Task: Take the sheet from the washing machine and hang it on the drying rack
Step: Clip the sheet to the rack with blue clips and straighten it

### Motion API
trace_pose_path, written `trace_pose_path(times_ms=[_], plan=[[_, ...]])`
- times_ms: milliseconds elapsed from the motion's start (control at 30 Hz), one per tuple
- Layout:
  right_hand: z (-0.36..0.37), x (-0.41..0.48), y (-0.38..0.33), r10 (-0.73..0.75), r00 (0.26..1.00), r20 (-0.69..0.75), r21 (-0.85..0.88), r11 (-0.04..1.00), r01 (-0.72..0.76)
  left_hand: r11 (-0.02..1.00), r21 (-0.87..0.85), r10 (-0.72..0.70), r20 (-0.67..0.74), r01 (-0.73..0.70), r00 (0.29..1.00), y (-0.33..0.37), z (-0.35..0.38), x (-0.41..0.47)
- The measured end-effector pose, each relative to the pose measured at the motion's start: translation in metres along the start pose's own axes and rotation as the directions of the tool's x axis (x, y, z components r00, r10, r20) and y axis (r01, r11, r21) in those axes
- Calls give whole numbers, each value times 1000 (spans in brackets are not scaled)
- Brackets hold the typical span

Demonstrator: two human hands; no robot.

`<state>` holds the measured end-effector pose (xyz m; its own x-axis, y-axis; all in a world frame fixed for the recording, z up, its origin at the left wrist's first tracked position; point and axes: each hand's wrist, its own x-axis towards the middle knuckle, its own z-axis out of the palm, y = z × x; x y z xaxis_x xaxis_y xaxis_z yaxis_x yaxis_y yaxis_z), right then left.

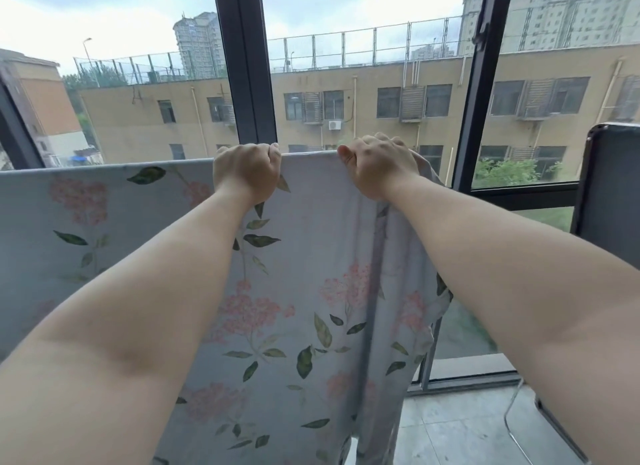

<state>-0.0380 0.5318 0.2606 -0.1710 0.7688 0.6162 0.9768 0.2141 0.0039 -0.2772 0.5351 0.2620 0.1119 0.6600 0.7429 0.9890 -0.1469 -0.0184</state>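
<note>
A: State the position of the hands relative to the fold line.

B: Both forearms reach forward and up. The left hand (246, 172) and the right hand (379, 168) grip the top edge of the sheet (304, 274), knuckles toward the camera, fingers curled over the far side. Each hand is closed on fabric. They sit near each other, with a short taut span between them.

A: Long axis?

B: The top edge runs left to right, straight across the view. To the left of the left hand it is flat and level. At and beyond the right hand it bunches and drops in vertical folds.

A: The rack?

B: The rail itself is hidden under the cloth; the straight edge suggests the sheet is draped over it. A dark frame (609, 184) stands at far right.

A: Appearance of the sheet?

B: Pale grey-blue, with pink flower clusters and green leaves. It hangs toward the floor in front of the window (247, 66).

A: Nearer hand for the next move?

B: In my judgement, the right; the gathered section lies on its side and needs spreading rightward.
</note>
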Motion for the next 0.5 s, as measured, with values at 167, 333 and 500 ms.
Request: trace_pose_path(times_ms=[167,333,500], plan=[[3,-7,10,51,997,59,81,995,-56,1000,-8,-18,23,18,1000,-2,-2,0],[7,-17,44,127,988,88,198,970,-142,999,-12,-46,20,46,999,-8,-1,0],[19,-35,85,244,954,173,342,894,-290,999,-14,-44,-8,43,999,-1,1,0]])
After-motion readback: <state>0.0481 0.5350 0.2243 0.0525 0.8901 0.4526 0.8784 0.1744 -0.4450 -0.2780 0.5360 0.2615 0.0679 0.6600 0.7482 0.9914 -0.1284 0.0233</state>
